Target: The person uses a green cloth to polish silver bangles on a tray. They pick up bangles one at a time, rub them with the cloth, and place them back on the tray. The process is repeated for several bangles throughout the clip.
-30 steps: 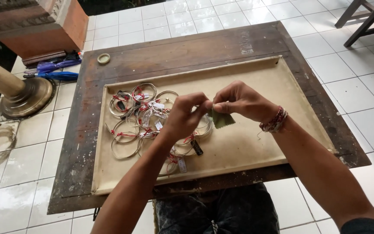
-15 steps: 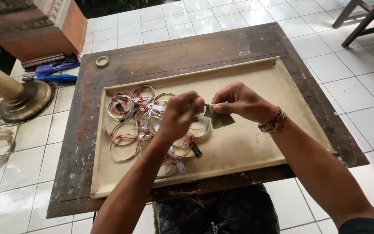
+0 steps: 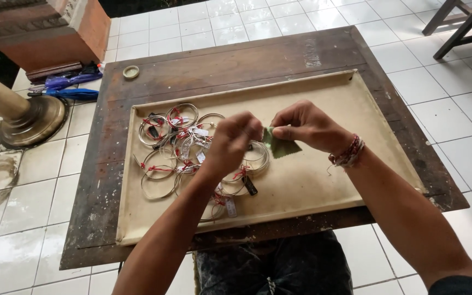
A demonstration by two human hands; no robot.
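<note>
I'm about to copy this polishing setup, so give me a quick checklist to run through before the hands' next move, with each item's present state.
1. Green cloth pinched in right hand: ok.
2. Left hand closed next to the cloth: ok; what its grip holds: cannot tell.
3. Pile of metal rings inside the tan tray: ok.
4. Tray fully on the wooden table: ok.
5. Both hands over the tray, so a dropped piece lands in it: ok.
6. Red threads tangled among the rings: cannot tell.
</note>
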